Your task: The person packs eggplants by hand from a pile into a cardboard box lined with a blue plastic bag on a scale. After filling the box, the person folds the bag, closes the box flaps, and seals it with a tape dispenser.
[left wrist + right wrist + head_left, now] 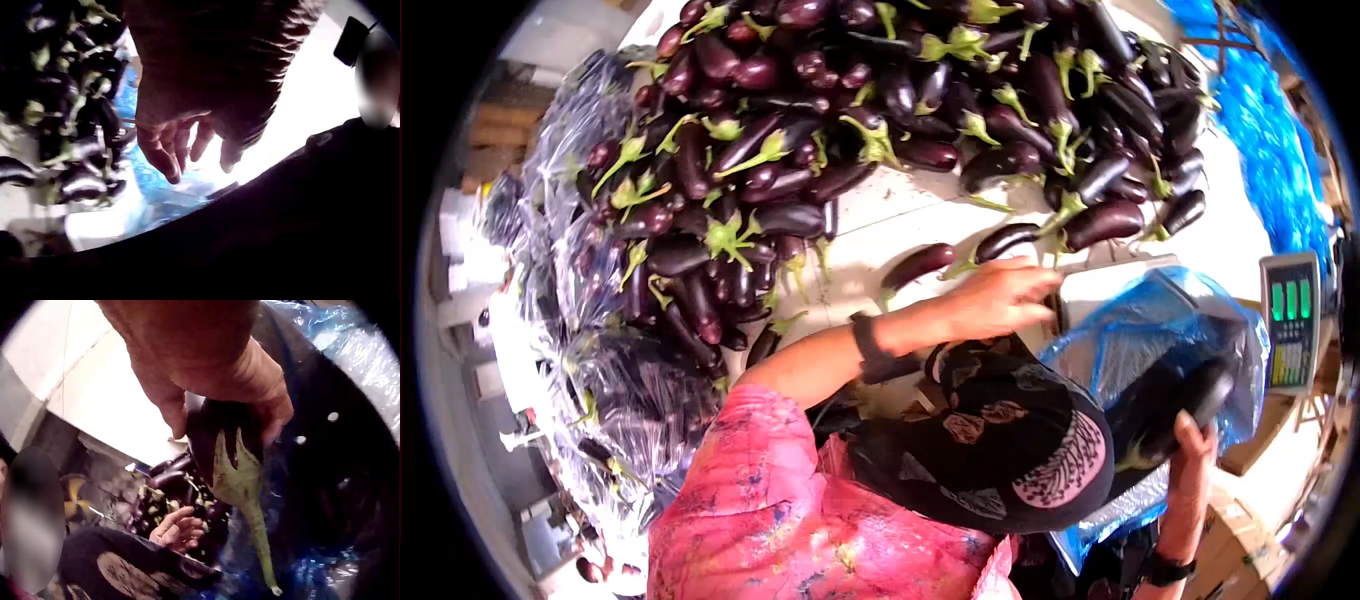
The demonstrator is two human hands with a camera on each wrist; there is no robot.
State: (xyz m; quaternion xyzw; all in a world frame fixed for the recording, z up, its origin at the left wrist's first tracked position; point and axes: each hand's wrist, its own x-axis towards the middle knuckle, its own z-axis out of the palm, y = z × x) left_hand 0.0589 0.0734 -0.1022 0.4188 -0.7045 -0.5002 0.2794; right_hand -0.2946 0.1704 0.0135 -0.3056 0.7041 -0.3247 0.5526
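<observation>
- The right hand [1193, 455] holds one dark eggplant [1200, 388], with thumb and fingers on its two sides.
- The left hand [1000, 297] lies farther and to the left; its fingers hang loosely bent and show nothing between them. Whether they touch plastic, I cannot tell.
- The main relation: the held eggplant is at the blue bag [1115, 340], on its right part, so the right hand is clearly the nearer one. If it is already inside the bag, the views do not tell.
- Its long axis seems to go slantwise, from far right to near left; the stem points away from the palm.
- The bag's left edge is just beside the left hand, near a white plate [1105, 284].
- Two eggplants [918, 268] lie just beyond the left hand, apart from the large pile [900, 95] on the far side.
- Between them, the white tabletop [855, 215] seems to give the left hand some room.
- To the right, the display [1290, 305] limits the space beside the bag.
</observation>
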